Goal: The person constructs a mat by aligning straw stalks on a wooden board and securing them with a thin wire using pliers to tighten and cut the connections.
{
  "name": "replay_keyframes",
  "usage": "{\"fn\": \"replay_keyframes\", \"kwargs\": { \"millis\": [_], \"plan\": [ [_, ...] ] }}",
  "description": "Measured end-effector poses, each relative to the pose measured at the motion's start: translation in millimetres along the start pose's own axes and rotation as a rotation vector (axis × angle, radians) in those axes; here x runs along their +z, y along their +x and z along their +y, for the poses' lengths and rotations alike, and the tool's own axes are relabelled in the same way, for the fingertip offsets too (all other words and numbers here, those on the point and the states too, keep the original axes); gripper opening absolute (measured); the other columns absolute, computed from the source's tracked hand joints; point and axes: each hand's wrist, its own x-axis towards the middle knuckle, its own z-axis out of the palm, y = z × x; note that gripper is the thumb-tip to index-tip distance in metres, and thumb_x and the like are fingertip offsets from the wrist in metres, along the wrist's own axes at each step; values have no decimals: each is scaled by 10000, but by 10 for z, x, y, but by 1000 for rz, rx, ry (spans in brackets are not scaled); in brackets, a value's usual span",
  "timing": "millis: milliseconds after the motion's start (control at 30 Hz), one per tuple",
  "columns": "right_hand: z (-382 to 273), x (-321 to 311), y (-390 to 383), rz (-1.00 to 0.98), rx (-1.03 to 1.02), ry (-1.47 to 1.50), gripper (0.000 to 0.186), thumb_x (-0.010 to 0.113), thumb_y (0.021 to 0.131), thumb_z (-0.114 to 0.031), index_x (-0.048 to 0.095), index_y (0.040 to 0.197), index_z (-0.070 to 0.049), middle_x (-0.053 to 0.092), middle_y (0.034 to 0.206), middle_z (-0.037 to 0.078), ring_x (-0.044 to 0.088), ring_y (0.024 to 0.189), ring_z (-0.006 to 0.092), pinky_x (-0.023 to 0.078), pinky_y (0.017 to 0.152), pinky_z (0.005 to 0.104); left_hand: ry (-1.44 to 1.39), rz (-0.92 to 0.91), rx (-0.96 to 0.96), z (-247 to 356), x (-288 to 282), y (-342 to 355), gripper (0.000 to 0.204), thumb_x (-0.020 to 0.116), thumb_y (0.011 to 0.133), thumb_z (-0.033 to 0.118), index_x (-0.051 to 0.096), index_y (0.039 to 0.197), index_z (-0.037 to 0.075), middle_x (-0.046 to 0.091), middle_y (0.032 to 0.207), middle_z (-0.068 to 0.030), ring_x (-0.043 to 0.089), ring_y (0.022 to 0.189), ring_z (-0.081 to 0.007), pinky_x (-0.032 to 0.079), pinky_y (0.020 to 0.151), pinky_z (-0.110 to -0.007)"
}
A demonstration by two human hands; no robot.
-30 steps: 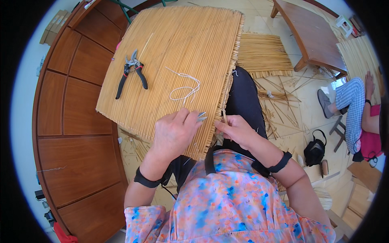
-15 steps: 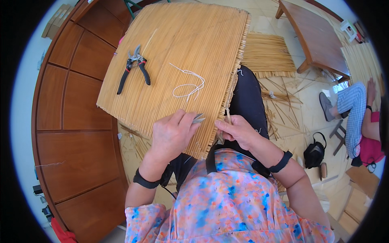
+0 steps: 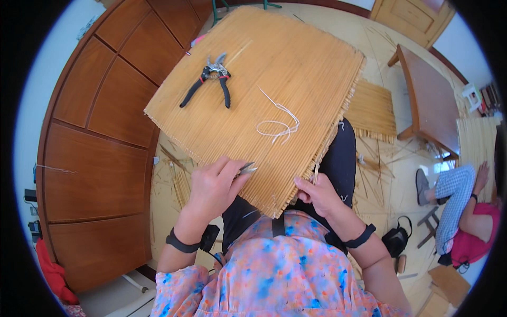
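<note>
A large mat of tan stalks (image 3: pixel 264 63) lies across my lap. My left hand (image 3: pixel 216 186) is closed around what look like small thread snips (image 3: pixel 248 169); two pointed metal tips stick out over the mat, and the rest is hidden in the palm. At the mat's right edge, my right hand (image 3: pixel 319 194) pinches the border between thumb and fingers, with a short loose stalk (image 3: pixel 316 173) rising there. Pruning shears (image 3: pixel 214 79) with black handles rest on the mat, blades away from me. To their right is a loosely looped white thread (image 3: pixel 282 124).
A smaller stalk mat (image 3: pixel 372 108) and scattered stalks (image 3: pixel 369 174) lie on the floor. A wooden table (image 3: pixel 429 98) stands far right. Another person (image 3: pixel 470 211) sits at right beside a mat. Brown cabinet panels (image 3: pixel 100 164) line the left; a black bag (image 3: pixel 396 238) lies at right.
The whole view has shifted and turned, so the mat appears farther right and lower. Both hands keep their holds; the left hand with the snips is slightly farther from the right hand.
</note>
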Motion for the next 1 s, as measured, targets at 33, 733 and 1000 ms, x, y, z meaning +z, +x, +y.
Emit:
{"fn": "replay_keyframes", "kwargs": {
  "millis": [33,733,1000],
  "plan": [
    [-20,-7,1,6,23,7,163,620,873,-210,577,865,-53,506,673,-29,388,511,49,294,441,194,-14,22,-23,-25,-19,-29,194,710,723,122,617,886,74,537,678,-65,557,547,-243,434,475,-335],
    [95,-41,81,90,71,63,134,629,845,-152,572,923,-59,575,730,5,484,517,76,364,426,184,-158,197,-614,-526,-369,-763,267,729,730,163,620,942,44,605,778,-126,616,687,-273,486,584,-340],
    [69,-68,28,29,137,3,216,638,844,-212,552,961,-52,574,712,35,511,525,117,367,419,204,77,312,-588,-1353,-404,53,213,646,797,201,628,945,49,612,873,-151,615,784,-321,481,670,-405]
  ]
}}
